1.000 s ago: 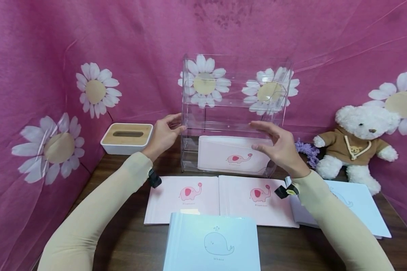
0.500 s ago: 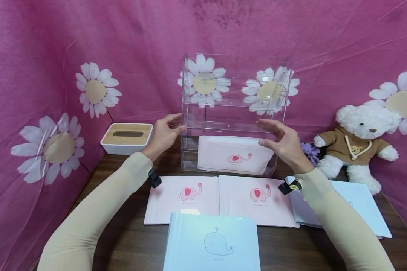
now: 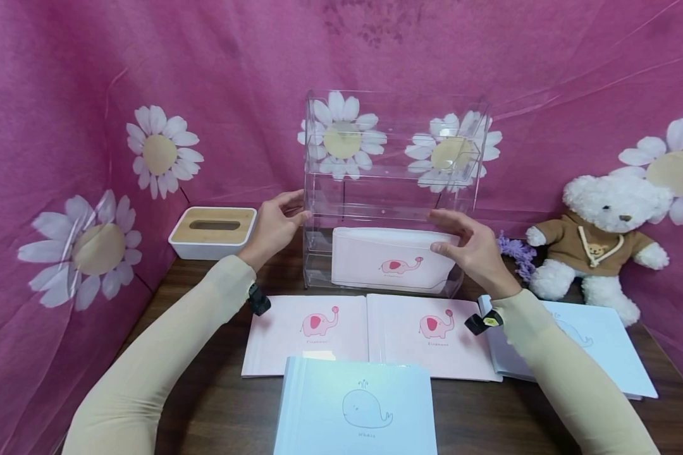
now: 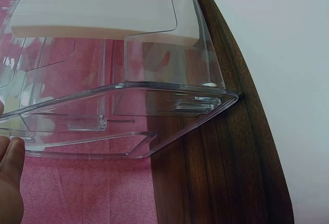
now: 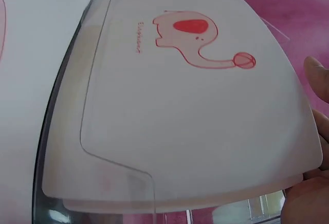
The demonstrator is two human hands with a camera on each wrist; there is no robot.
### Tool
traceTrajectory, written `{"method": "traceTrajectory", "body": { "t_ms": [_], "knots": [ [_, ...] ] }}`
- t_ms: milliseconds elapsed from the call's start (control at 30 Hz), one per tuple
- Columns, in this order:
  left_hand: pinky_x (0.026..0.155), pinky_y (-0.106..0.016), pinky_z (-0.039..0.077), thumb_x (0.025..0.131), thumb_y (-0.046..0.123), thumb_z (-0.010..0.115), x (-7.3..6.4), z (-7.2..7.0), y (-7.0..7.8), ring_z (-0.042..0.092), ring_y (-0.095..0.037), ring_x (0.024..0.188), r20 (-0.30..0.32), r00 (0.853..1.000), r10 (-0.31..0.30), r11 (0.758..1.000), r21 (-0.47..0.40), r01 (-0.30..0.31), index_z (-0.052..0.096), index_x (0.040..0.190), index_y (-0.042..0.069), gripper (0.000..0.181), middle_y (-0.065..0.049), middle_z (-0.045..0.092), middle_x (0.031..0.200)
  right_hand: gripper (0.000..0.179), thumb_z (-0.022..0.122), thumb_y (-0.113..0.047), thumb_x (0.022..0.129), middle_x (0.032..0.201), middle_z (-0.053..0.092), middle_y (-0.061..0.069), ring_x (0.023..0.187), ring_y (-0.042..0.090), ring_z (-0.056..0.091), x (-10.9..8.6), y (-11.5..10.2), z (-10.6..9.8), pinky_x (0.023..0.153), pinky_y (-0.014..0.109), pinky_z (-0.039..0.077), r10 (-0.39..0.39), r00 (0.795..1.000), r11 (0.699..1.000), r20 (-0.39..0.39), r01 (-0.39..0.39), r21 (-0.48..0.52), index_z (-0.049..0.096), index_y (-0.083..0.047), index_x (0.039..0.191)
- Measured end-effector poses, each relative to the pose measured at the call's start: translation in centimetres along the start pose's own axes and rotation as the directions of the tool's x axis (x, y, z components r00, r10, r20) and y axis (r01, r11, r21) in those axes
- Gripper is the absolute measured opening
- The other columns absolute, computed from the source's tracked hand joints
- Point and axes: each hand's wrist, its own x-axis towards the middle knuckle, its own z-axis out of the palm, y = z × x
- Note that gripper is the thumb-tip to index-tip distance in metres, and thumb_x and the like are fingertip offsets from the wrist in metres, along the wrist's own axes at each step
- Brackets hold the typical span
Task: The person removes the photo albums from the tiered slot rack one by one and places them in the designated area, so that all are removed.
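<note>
A clear acrylic display rack stands upright at the back of the table. In its lowest tier sits a pale pink elephant booklet, behind the clear front lip. My left hand holds the rack's left side, thumb at the front edge and fingertips against the side panel; the left wrist view shows the rack's side and part of the hand. Around the booklet's upper right corner is my right hand, thumb and fingers apart. From the right wrist view, its fingers show past the booklet's upper edge.
Before the rack lie two pink elephant booklets, side by side. A pale blue whale booklet overlaps them in front; another whale booklet lies right. A tissue box stands left, a teddy bear and purple flowers right.
My right hand shifted right half a second ago and has since come slightly back left and lower. The left hand, rack and booklets look the same.
</note>
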Motion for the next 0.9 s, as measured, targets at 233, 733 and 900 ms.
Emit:
{"method": "traceTrajectory", "body": {
  "t_ms": [233, 733, 900],
  "knots": [
    [0.099, -0.036, 0.059, 0.092, 0.016, 0.077, 0.0, 0.0, 0.2, 0.069, -0.021, 0.118, 0.003, 1.0, -0.021, 1.0, 0.012, 0.021, 0.062, 0.14, 0.014, 0.05, -0.009, 0.071, 0.129, 0.058, 0.077, 0.005, 0.085, 0.136, 0.067, 0.006, 0.121, 0.004, 0.063, -0.6, -0.1, 0.3, 0.084, 0.012, 0.058, 0.0, 1.0, 0.997, 0.012, -0.001, 0.078, 0.058, -0.001, 0.14],
    [0.1, -0.037, 0.059, 0.092, 0.015, 0.076, -0.1, 0.0, 0.1, 0.068, -0.023, 0.119, 0.003, 0.999, -0.033, 0.999, 0.025, 0.033, 0.06, 0.142, 0.014, 0.052, -0.009, 0.07, 0.13, 0.051, 0.08, -0.007, 0.087, 0.134, 0.068, 0.013, 0.118, -0.002, 0.062, -1.6, 1.0, 2.2, 0.093, 0.01, 0.051, 0.061, 0.997, 0.998, 0.041, -0.062, 0.021, 0.064, -0.008, 0.135],
    [0.1, -0.038, 0.059, 0.092, 0.014, 0.076, -0.1, 0.0, 0.1, 0.068, -0.023, 0.12, 0.005, 0.999, -0.036, 0.999, 0.013, 0.036, 0.061, 0.141, 0.014, 0.052, -0.01, 0.07, 0.131, 0.048, 0.08, -0.011, 0.087, 0.132, 0.068, 0.015, 0.118, -0.004, 0.06, -1.6, 1.3, 2.8, 0.097, 0.008, 0.046, 0.067, 0.997, 0.998, 0.028, -0.066, -0.024, 0.066, -0.011, 0.133]
  ]
}}
